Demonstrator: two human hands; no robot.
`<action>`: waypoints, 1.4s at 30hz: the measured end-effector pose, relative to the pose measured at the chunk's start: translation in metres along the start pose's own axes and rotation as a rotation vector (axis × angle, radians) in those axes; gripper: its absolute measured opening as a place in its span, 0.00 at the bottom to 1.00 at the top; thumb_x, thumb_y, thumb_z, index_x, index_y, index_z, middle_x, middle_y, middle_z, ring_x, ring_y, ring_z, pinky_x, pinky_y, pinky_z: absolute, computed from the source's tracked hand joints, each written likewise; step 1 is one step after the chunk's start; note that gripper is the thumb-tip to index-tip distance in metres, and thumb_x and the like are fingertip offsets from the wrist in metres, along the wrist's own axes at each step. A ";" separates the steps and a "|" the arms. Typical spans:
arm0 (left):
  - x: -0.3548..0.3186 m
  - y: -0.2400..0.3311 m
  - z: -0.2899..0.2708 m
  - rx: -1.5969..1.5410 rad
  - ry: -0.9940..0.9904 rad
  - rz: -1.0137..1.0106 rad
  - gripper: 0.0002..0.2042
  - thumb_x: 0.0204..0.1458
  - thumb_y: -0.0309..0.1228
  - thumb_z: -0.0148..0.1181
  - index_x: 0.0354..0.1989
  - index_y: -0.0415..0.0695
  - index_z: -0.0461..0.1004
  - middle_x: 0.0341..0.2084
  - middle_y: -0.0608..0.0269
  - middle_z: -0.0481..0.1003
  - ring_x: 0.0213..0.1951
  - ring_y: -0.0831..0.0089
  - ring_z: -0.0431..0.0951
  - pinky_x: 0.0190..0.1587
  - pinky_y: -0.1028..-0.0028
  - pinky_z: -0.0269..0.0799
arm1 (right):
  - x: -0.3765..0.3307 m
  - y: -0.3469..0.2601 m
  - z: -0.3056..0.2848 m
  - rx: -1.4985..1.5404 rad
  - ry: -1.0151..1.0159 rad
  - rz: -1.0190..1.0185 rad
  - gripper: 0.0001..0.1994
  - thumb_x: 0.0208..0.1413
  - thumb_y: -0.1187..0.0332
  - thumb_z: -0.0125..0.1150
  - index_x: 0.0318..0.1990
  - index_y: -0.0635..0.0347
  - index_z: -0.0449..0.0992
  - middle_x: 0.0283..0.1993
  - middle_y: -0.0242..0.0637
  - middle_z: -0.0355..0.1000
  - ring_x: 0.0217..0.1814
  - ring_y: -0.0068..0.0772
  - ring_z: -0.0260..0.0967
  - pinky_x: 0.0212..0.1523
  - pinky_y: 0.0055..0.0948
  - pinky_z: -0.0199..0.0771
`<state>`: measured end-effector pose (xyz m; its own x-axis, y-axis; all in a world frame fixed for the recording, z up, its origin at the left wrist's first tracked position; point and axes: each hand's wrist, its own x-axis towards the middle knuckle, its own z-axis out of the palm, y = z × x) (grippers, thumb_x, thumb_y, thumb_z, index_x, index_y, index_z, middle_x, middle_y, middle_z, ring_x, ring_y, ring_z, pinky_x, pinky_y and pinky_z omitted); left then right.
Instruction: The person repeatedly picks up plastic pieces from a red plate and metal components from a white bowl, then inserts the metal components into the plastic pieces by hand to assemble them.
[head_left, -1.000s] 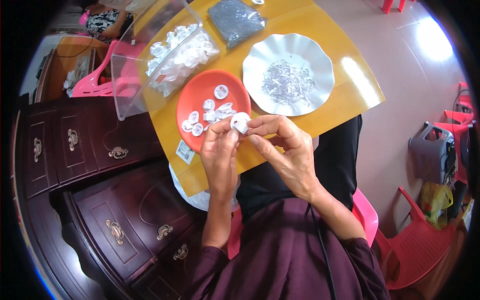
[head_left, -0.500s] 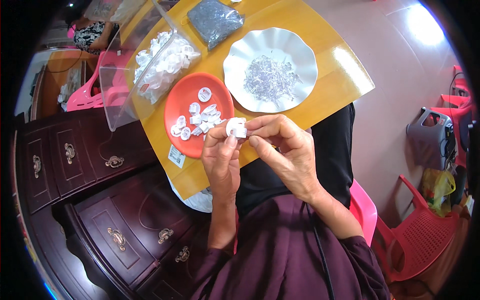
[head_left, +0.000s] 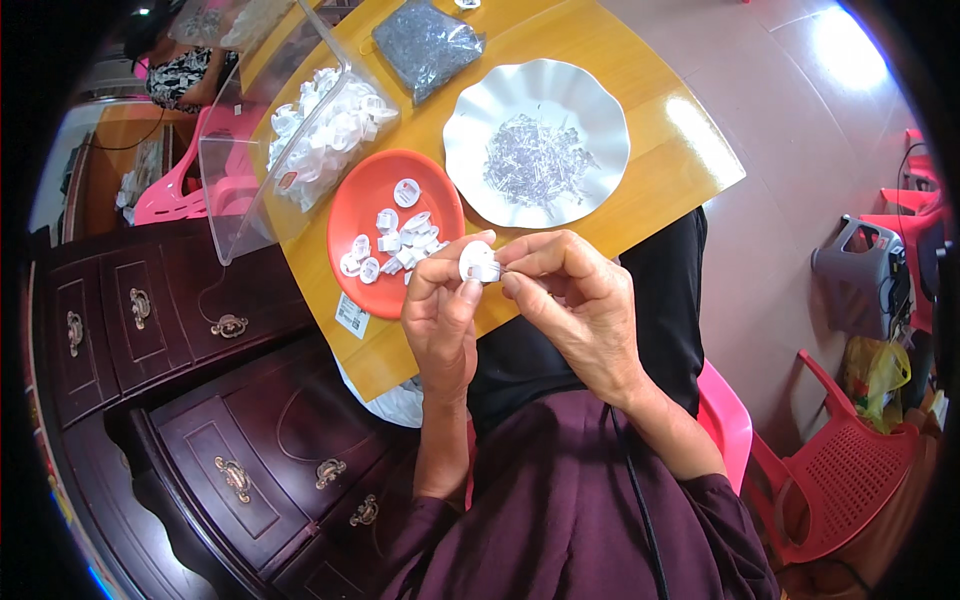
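Observation:
Between thumb and fingers, my left hand grips a small round white plastic part with a block-like projection on its right side. My right hand pinches a thin metal pin against that projection; the fingertips hide most of it. Just beyond my left hand is an orange-red plate with several similar white parts on it. A white wavy-rimmed dish farther back holds a heap of thin silvery pins.
A clear plastic bin full of white parts stands at the table's left. Behind lies a clear bag with dark grey contents. Dark wooden drawers are at left, a pink-red chair at right. Another person sits far left.
The white part has turned slightly in my left hand, so its round face shows more. Both hands have shifted a little to the right, the right one staying at the part.

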<state>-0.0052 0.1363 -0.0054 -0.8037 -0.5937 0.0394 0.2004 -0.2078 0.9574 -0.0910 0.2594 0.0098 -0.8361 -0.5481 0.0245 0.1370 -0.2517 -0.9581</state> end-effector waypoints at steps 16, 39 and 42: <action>0.003 0.009 -0.006 0.280 -0.175 0.187 0.08 0.52 0.14 0.57 0.39 0.37 0.70 0.52 0.43 0.71 0.49 0.65 0.77 0.53 0.70 0.73 | -0.001 -0.010 -0.012 -0.124 -0.054 0.050 0.05 0.54 0.76 0.64 0.35 0.65 0.74 0.40 0.37 0.78 0.38 0.24 0.77 0.34 0.22 0.79; -0.002 0.000 0.001 0.295 -0.226 0.201 0.09 0.52 0.15 0.60 0.40 0.36 0.69 0.53 0.44 0.70 0.50 0.66 0.76 0.54 0.70 0.73 | -0.012 0.006 -0.017 0.162 0.058 0.115 0.04 0.57 0.76 0.64 0.38 0.65 0.75 0.42 0.37 0.77 0.35 0.14 0.73 0.30 0.15 0.73; -0.003 0.000 0.002 0.322 -0.223 0.201 0.09 0.52 0.15 0.60 0.40 0.36 0.69 0.53 0.44 0.70 0.51 0.65 0.77 0.54 0.70 0.73 | -0.011 0.011 -0.020 -0.028 0.064 -0.013 0.05 0.55 0.77 0.65 0.38 0.64 0.76 0.41 0.37 0.77 0.35 0.17 0.74 0.31 0.17 0.75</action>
<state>-0.0045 0.1396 -0.0054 -0.8752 -0.4075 0.2608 0.2088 0.1682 0.9634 -0.0905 0.2787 -0.0070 -0.8699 -0.4928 0.0198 0.1115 -0.2357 -0.9654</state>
